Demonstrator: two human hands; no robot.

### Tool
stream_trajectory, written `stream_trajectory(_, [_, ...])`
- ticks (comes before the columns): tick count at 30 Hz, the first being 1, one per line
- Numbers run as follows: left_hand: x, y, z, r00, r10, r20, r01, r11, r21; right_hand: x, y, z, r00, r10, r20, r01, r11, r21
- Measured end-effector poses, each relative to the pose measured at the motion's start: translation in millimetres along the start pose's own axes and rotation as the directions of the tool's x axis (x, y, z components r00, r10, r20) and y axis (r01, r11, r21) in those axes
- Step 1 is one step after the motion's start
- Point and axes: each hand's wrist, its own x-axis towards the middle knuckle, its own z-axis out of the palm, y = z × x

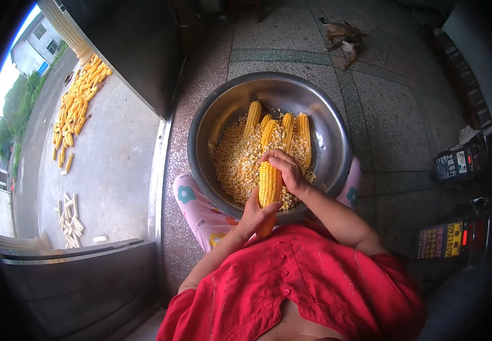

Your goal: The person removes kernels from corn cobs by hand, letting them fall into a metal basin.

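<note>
A yellow ear of corn (269, 183) is held upright over the near side of a wide steel basin (335, 128). My left hand (259, 215) wraps around its lower part. An orange-yellow length shows below that hand; I cannot tell whether it belongs to the same ear. My right hand (288, 168) is curled over the upper end, its fingers against the kernels. Loose corn kernels (233, 166) cover the basin's bottom. Several more ears (252, 119) lean at the far side among the kernels. The basin rests between or on my knees, in flowered trousers (194, 204).
A heap of corn ears (77, 102) and a smaller pile of pale bare cobs (71, 223) lie on concrete outside the doorway (160, 149). A small brown-and-white animal (344, 38) lies on the floor. Two vehicle rear ends (454, 164) with red lights stand at right.
</note>
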Motion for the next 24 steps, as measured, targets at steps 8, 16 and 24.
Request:
stream_trajectory(8, [4,-9,-11,0.972,0.233,0.03,-0.235,0.962,0.138,9,1,-7,0.962,0.252,0.104,-0.264,0.771,0.58])
stream_trajectory(16, [-5,19,-11,0.965,-0.134,0.224,0.173,0.972,-0.162,-3,-14,-6,0.984,0.109,0.143,-0.152,0.929,0.337])
stream_trajectory(24, [-1,8,-10,0.981,-0.127,0.145,0.138,0.988,-0.071,4,11,-13,0.971,0.206,0.122,-0.238,0.787,0.569])
